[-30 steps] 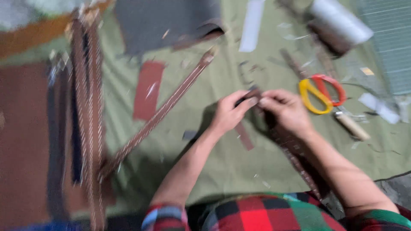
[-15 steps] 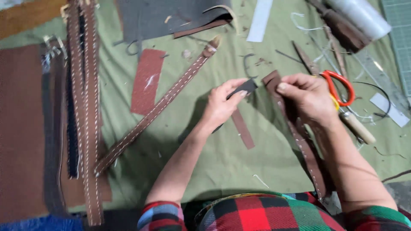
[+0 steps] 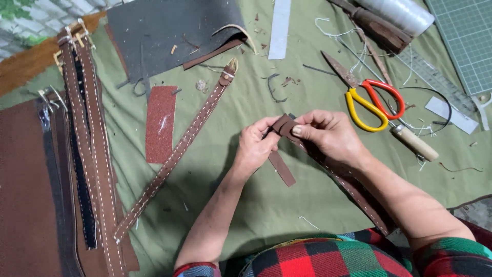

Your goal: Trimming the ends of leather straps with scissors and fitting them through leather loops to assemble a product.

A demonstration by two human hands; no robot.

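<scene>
My left hand (image 3: 256, 149) and my right hand (image 3: 330, 136) meet over the green cloth (image 3: 246, 102), both pinching the folded end of a brown stitched leather strap (image 3: 359, 192). The strap runs from my fingers down to the lower right under my right forearm. A short plain brown leather strip (image 3: 283, 169) lies on the cloth just below my left hand. The folded strap end itself is partly hidden by my fingers.
A long stitched strap with a buckle (image 3: 174, 156) lies diagonally to the left, next to a red sandpaper piece (image 3: 160, 123). Several finished straps (image 3: 87, 154) lie at far left. Scissors (image 3: 369, 97), an awl (image 3: 412, 143), a ruler (image 3: 435, 82) and dark leather sheet (image 3: 169, 31) lie behind.
My hands have come closer together and my right hand has folded the strap's end over between the fingers of both. The view has steadied and shifted slightly.
</scene>
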